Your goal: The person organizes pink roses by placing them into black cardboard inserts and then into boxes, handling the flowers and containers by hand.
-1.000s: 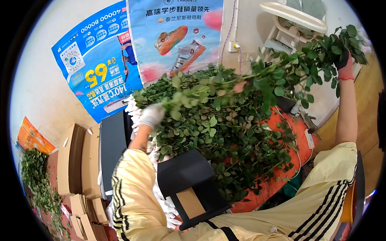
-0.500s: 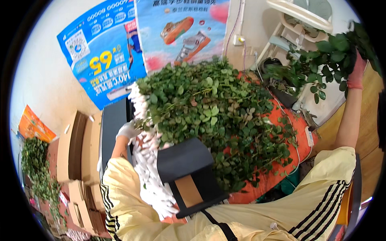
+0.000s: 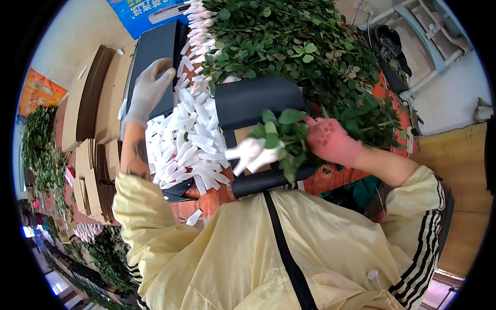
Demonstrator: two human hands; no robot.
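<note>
My right hand (image 3: 333,140), in a pink glove, is closed round a small bunch of leafy rose stems (image 3: 289,129). White-sleeved heads (image 3: 253,154) on the bunch point left over a brown cardboard strip (image 3: 245,135), slightly blurred. Beneath the bunch lies a black wrapping sheet (image 3: 258,98) with its far part raised and its near edge folded by my body. My left hand (image 3: 150,90), in a whitish glove, hovers over a stack of flat black sheets (image 3: 152,57). Its fingers are bent but apart, with nothing visible between them.
White mesh sleeves (image 3: 183,142) lie heaped left of the wrapping sheet. A large pile of leafy stems (image 3: 289,39) covers the far table, its white-sleeved heads to the left. Flat cardboard (image 3: 85,98) stands at left. A pale chair frame (image 3: 431,41) stands far right.
My right hand has come in from the far right to the wrapping sheet with leafy stems. My left hand has left the sleeved heads for the black sheets. The view has tipped downward.
</note>
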